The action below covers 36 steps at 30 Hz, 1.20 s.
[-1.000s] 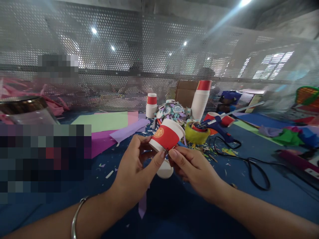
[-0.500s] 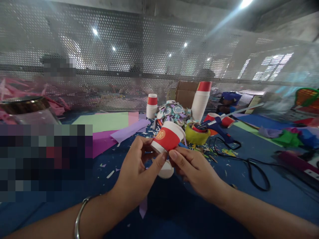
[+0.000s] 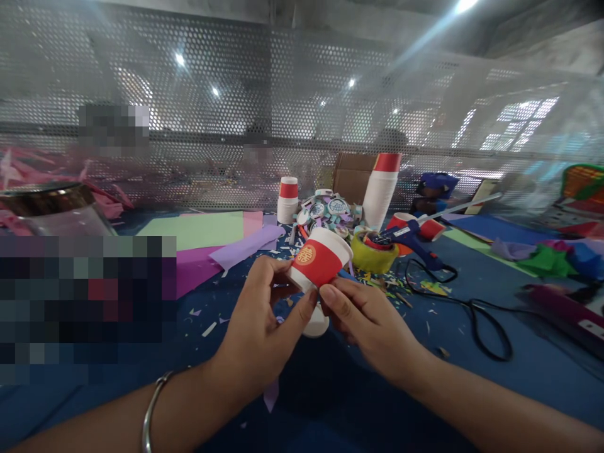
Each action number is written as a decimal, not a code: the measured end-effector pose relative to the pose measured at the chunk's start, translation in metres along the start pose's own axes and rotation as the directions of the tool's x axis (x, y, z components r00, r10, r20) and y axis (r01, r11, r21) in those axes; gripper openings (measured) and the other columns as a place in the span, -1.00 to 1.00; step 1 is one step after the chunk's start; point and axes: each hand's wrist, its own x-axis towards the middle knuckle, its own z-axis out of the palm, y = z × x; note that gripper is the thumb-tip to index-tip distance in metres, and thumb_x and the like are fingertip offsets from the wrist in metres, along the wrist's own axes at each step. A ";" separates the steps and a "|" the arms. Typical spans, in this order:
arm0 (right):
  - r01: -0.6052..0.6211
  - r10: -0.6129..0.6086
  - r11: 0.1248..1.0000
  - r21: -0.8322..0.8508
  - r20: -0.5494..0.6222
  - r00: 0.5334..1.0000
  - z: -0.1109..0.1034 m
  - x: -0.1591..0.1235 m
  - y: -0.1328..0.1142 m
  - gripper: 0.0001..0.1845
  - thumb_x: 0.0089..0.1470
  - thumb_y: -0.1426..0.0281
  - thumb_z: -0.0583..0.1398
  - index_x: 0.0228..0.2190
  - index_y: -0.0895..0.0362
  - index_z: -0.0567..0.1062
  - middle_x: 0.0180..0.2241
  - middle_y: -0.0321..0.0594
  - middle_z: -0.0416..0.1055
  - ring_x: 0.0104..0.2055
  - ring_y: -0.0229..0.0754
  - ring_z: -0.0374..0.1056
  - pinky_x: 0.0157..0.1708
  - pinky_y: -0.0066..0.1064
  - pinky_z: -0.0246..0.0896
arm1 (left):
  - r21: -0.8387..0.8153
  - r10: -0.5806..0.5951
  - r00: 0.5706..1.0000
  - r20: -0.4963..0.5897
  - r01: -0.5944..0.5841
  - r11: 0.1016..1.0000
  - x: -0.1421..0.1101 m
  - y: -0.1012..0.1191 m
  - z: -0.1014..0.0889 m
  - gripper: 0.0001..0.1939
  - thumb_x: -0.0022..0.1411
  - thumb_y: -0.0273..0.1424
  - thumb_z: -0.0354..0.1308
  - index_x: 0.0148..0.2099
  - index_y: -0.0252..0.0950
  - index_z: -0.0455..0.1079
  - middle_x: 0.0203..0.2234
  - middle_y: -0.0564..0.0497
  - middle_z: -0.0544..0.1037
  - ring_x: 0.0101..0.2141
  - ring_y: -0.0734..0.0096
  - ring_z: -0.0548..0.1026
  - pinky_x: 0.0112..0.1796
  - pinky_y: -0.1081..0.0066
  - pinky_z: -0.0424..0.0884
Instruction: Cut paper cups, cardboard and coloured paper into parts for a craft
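**Paper cup (image 3: 323, 257) tilted between left hand (image 3: 257, 327) and right hand (image 3: 370, 321)**

The left hand comes in with its wrist low, a smooth silver bangle (image 3: 150, 415) around it; its grip pinches the cup's base, thumb beneath, forefinger curled behind. The right hand's grip has thumb and forefinger pressed together at the cup's lower edge; whether they pinch the cup itself, I cannot tell. The cup sits just above both grips, mouth leaning up and right. It is white paper with a rolled rim and a red band, which carries a round gold emblem that resembles a double-happiness character.

Directly below the grips, a white disc-like piece (image 3: 316, 325) lies on the blue counter (image 3: 377, 409). Just beyond the right grip are a roll of yellow tape (image 3: 375, 257) and a dark blue glue gun (image 3: 415, 242), its white label too small to read. Farther beyond stand a tall stack of ribbed-looking white cups (image 3: 377, 201) and a shorter stack (image 3: 287, 207), each topped with red. A lilac paper sheet (image 3: 245, 246) lies beyond the left grip.
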 end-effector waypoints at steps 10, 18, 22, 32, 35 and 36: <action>-0.016 0.016 1.000 -0.017 -0.012 1.000 0.001 -0.001 0.000 -0.54 0.23 0.04 0.03 -0.54 0.09 0.23 -0.61 -0.41 0.02 -0.62 -0.36 -0.04 -0.67 -0.50 -0.13 | 0.093 0.024 0.999 -0.028 -0.022 0.995 0.000 -0.001 -0.002 -0.72 0.17 -0.35 0.22 -0.09 -0.22 0.26 -0.18 -0.10 0.47 -0.15 0.19 0.49 -0.10 0.10 0.46; -0.070 0.069 0.992 0.104 0.015 0.998 0.003 0.001 0.002 -0.56 0.21 0.04 0.06 -0.51 0.11 0.27 -0.61 -0.42 0.04 -0.63 -0.39 -0.11 -0.69 -0.52 -0.20 | 0.124 0.020 1.000 -0.008 -0.019 0.992 0.001 -0.001 -0.001 -0.74 0.19 -0.34 0.20 -0.10 -0.22 0.24 -0.20 -0.09 0.43 -0.15 0.18 0.48 -0.11 0.11 0.46; -0.061 0.061 0.996 0.069 0.011 0.998 0.004 -0.001 0.003 -0.54 0.21 0.02 0.05 -0.52 0.11 0.26 -0.61 -0.42 0.01 -0.62 -0.38 -0.10 -0.69 -0.52 -0.19 | 0.213 0.094 0.996 -0.009 -0.090 0.973 -0.002 -0.003 -0.002 -0.74 0.19 -0.37 0.19 -0.09 -0.22 0.23 -0.21 -0.06 0.38 -0.17 0.21 0.47 -0.13 0.14 0.47; -0.049 0.050 0.997 0.059 -0.016 0.999 0.004 0.001 0.003 -0.56 0.22 0.04 0.05 -0.51 0.11 0.28 -0.59 -0.40 0.05 -0.61 -0.38 -0.06 -0.68 -0.52 -0.16 | -0.135 -0.133 0.991 -0.028 0.128 0.982 0.003 0.003 0.002 -0.63 0.13 -0.29 0.27 -0.08 -0.25 0.22 -0.16 -0.12 0.47 -0.15 0.18 0.50 -0.16 0.13 0.49; -0.056 0.057 0.996 0.065 -0.024 0.998 0.003 0.003 0.002 -0.56 0.21 0.04 0.05 -0.50 0.11 0.29 -0.59 -0.39 0.05 -0.60 -0.37 -0.05 -0.69 -0.52 -0.17 | -0.308 -0.245 0.969 0.039 0.245 0.919 0.006 0.003 0.003 -0.65 0.16 -0.30 0.24 -0.05 -0.25 0.23 -0.13 -0.12 0.49 -0.14 0.23 0.51 -0.15 0.20 0.48; -0.057 0.059 0.996 0.065 -0.028 0.998 0.002 0.003 0.001 -0.56 0.21 0.04 0.05 -0.51 0.11 0.29 -0.59 -0.39 0.05 -0.60 -0.37 -0.05 -0.69 -0.52 -0.17 | -0.333 -0.266 0.962 0.059 0.270 0.903 0.007 0.002 0.003 -0.68 0.19 -0.30 0.22 -0.06 -0.26 0.25 -0.14 -0.11 0.50 -0.15 0.25 0.51 -0.15 0.22 0.48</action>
